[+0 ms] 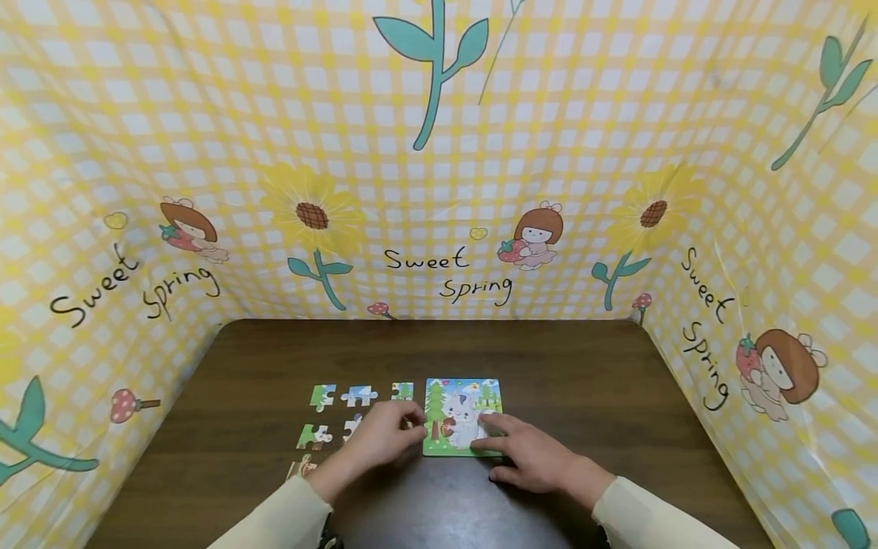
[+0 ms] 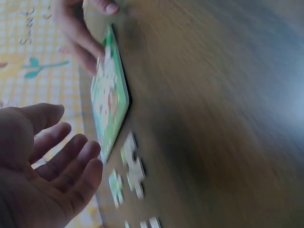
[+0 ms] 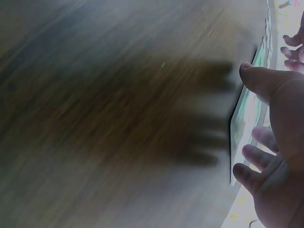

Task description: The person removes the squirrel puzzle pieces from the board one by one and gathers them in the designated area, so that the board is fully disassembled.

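Observation:
A square picture board (image 1: 449, 389) with a pale cartoon animal, green trees and blue sky lies flat on the table. Over its right part my right hand (image 1: 528, 454) spreads its fingers, the index and middle reaching across the picture; whether they press on it I cannot tell. Just left of the board is my left hand (image 1: 386, 435), its fingers loosely bent around nothing, as the left wrist view shows. Loose jigsaw pieces lie beyond and left of that hand: a green one (image 1: 323, 395), a blue-and-white one (image 1: 360, 396) and several others, some partly hidden by it.
The dark wooden table (image 1: 583, 381) has a patterned yellow checked cloth (image 1: 439, 183) standing around its back and sides. More jigsaw pieces, such as a green-and-brown one (image 1: 313, 437) and a reddish one (image 1: 300, 467), lie at the left.

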The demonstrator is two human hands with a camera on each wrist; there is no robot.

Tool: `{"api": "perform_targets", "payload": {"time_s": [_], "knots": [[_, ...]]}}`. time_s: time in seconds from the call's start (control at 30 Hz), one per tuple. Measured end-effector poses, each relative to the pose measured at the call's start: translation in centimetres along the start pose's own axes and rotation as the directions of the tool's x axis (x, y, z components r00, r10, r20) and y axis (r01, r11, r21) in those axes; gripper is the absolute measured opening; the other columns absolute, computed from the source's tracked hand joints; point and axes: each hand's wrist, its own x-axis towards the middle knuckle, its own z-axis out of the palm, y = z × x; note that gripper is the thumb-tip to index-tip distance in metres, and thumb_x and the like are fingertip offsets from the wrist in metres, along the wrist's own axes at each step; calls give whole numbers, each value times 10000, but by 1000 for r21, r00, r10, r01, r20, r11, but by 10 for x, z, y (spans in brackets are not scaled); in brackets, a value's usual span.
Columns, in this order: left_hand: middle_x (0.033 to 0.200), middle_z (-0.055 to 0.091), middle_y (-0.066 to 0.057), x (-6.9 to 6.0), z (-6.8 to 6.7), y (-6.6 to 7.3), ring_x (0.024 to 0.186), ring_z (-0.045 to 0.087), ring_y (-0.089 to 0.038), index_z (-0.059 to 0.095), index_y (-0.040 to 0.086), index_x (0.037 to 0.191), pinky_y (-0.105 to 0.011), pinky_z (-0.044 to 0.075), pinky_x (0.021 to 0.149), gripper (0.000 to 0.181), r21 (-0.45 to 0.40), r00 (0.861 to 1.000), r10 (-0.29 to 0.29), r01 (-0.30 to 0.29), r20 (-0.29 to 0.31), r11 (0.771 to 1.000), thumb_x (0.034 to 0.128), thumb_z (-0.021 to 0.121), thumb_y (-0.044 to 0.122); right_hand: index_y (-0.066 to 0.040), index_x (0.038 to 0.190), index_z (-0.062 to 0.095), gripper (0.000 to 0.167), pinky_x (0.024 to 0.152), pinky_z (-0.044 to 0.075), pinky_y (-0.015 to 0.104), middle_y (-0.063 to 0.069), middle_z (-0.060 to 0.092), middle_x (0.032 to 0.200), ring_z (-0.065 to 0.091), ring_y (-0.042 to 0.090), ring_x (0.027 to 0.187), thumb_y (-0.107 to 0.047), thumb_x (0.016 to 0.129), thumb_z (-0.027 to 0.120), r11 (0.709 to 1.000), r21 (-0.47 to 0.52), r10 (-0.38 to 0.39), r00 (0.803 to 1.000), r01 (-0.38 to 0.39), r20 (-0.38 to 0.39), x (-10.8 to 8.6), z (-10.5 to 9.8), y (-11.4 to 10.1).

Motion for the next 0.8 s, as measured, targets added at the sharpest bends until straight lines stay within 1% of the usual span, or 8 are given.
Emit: {"api": "perform_targets", "payload": {"time_s": [0.07,0.17,0.23,0.3,0.4,0.53,0.67,0.8], "knots": [[936,721,38,8,8,6,807,634,-101,761,111,1022,-313,520,711,126,-29,999,20,-19,37,999,940,732,202,-321,1451,587,481,1138,409,512,107,393,1620,377,298,1491,-380,985,686,1000,15,20,1000,-20,-2,-3,0,5],[978,737,-8,19,17,15,855,670,-158,757,82,1025,-344,536,736,132,-74,996,41,-36,73,997,944,728,181,-285,1419,624,459,1123,422,518,128,428,1592,412,310,1466,-358,973,705,1000,11,6,999,-5,-35,-9,2,11],[1006,745,-46,23,22,21,880,690,-194,753,55,1039,-357,550,748,139,-98,995,57,-48,82,994,944,720,151,-264,1404,639,452,1113,430,523,141,456,1569,435,321,1448,-345,966,716,1000,3,-9,998,9,-60,-12,3,14],[1027,745,-90,27,27,24,910,696,-224,747,23,1061,-387,560,782,157,-113,994,67,-56,91,992,933,710,106,-263,1403,641,449,1113,429,526,139,468,1562,441,324,1444,-346,968,713,1000,5,-10,998,10,-66,-14,4,15],[1058,743,-121,32,34,27,921,684,-222,746,14,1093,-395,556,807,191,-105,992,63,-51,108,993,923,701,87,-282,1423,623,454,1131,411,524,122,454,1580,420,316,1463,-364,981,692,1000,26,13,999,-12,-46,-17,5,16],[1058,746,-100,36,41,27,884,640,-174,756,40,1098,-379,534,797,196,-68,991,45,-36,129,997,918,703,97,-300,1429,616,455,1144,401,513,109,442,1593,404,301,1477,-382,986,682,999,32,31,999,-30,-30,-17,5,17],[994,744,-49,37,43,25,840,611,-134,763,50,1084,-361,525,779,192,-53,990,31,-23,140,998,904,716,98,-318,1423,619,452,1144,402,507,102,447,1589,408,295,1475,-390,981,686,999,22,41,999,-41,-30,-16,5,17],[951,738,-11,37,43,25,808,594,-111,771,51,1084,-335,523,772,200,-40,987,20,-14,157,999,895,728,104,-312,1419,624,452,1138,405,518,110,454,1585,414,319,1470,-378,978,693,999,27,38,999,-37,-28,-15,5,17]]}}
